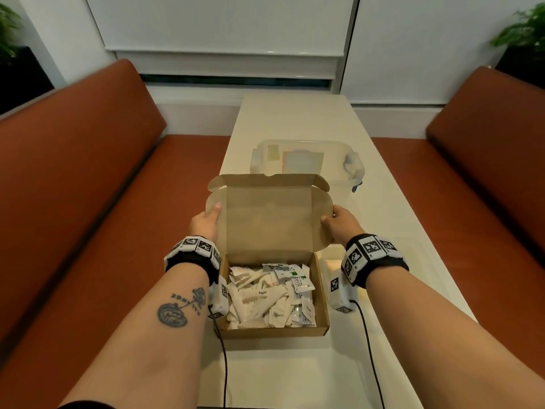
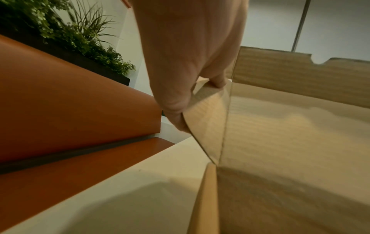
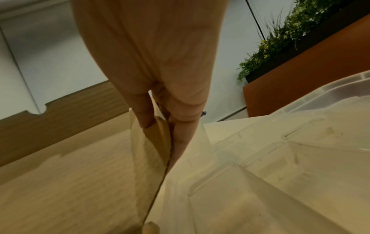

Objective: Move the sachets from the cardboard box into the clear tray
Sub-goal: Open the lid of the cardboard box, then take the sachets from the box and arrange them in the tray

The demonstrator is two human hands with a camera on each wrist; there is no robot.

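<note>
Cardboard box [image 1: 274,332]: plain brown card, matt, faint corrugated ribbing on the raised lid [image 2: 280,126]. Sachets [image 1: 265,299] inside the box: white paper, matt, a few with a slight sheen and printed labels. Clear tray [image 3: 280,158] just right of the box: thin see-through plastic, glossy, moulded ridges. Tub [image 1: 303,160] behind the box: frosted translucent plastic, smooth. Table [image 1: 383,216] under the box: cream, smooth, lightly glossy. Benches [image 1: 88,187] either side of the box: rust-orange upholstery, smooth, leather-like, low sheen.
</note>
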